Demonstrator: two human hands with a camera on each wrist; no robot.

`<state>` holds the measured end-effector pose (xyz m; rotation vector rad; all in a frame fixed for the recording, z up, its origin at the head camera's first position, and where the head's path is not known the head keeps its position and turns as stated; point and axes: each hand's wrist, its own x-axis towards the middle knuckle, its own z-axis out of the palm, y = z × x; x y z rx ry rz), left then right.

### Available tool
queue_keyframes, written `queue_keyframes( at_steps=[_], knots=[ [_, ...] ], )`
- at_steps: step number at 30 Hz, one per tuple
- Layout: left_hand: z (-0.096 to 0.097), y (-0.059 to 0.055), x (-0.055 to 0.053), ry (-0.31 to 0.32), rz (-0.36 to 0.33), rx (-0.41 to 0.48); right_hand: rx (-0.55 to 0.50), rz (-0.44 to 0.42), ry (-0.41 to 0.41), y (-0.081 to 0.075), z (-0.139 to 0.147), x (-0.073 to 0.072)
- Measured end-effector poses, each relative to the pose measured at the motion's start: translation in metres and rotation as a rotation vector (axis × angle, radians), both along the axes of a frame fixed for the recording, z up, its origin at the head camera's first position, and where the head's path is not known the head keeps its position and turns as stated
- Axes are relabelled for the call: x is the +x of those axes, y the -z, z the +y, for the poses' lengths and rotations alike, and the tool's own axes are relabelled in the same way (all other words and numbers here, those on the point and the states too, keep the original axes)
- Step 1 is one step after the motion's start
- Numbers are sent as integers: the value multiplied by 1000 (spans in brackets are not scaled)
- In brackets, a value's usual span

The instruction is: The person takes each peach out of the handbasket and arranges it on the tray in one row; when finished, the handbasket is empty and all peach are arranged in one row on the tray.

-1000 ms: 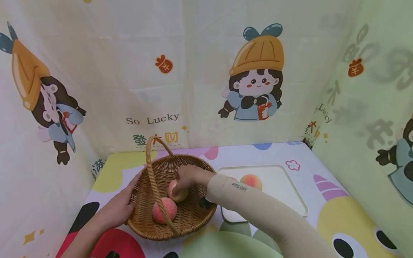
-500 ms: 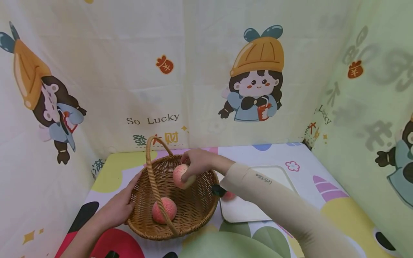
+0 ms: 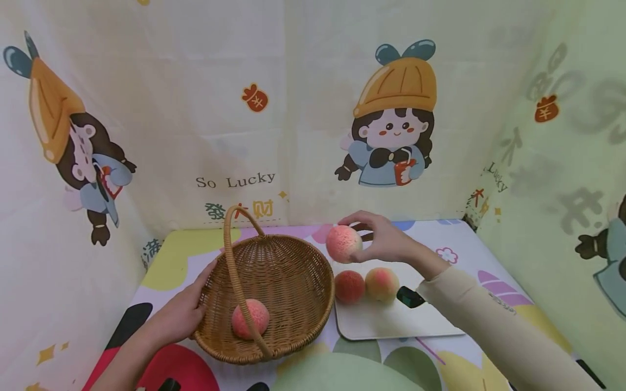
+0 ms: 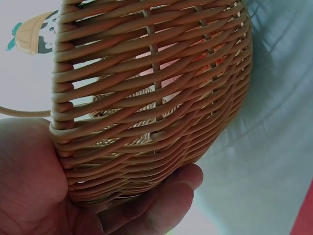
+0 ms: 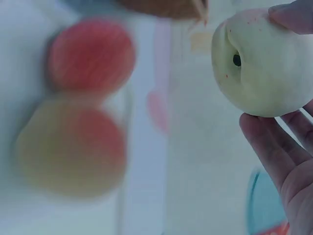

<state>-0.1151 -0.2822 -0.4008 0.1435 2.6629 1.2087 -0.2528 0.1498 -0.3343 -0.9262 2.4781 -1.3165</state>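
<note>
In the head view my right hand (image 3: 388, 239) holds a pink and pale peach (image 3: 343, 244) between thumb and fingers, above the far left part of the white tray (image 3: 391, 328). The right wrist view shows this peach's pale underside with a dark pit. My left hand (image 3: 181, 312) grips the left side of the brown wicker basket (image 3: 298, 271); the left wrist view has its thumb and fingers against the weave. One pink peach (image 3: 254, 320) lies in the basket, partly behind the handle. On the tray a red peach (image 3: 349, 287) sits beside a yellowish peach (image 3: 382, 284).
The basket's tall arched handle (image 3: 229, 239) rises over its left half. Tray and basket stand side by side on a patterned tablecloth (image 3: 178, 260). Printed cloth walls (image 3: 303, 108) enclose the table at the back and sides.
My right hand has lifted a peach out of the basket and carried it right, over the tray. The left hand keeps its place on the basket.
</note>
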Motion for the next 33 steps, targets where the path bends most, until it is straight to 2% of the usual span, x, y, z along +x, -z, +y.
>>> queue_keyframes(
  at_steps=[4, 10, 14, 18, 23, 28, 30, 33],
  knots=[
    [0, -1, -2, 3, -8, 8, 34, 6, 141, 24, 58, -1],
    [1, -1, -3, 3, -4, -7, 75, 14, 310, 72, 135, 4],
    [2, -1, -2, 2, -8, -5, 74, 34, 346, 100, 159, 10],
    [2, -1, -1, 0, -6, -11, 37, 54, 346, 123, 166, 14],
    [3, -2, 1, -12, -9, -18, 51, 53, 333, 132, 166, 16],
    [3, -4, 3, -10, -5, -14, 124, 9, 216, 124, 169, 19],
    [2, -3, 3, -7, -3, -11, 118, -7, 173, 121, 168, 21],
    [2, -2, 1, -3, -4, -7, 103, -22, 160, 122, 164, 24]
  ],
)
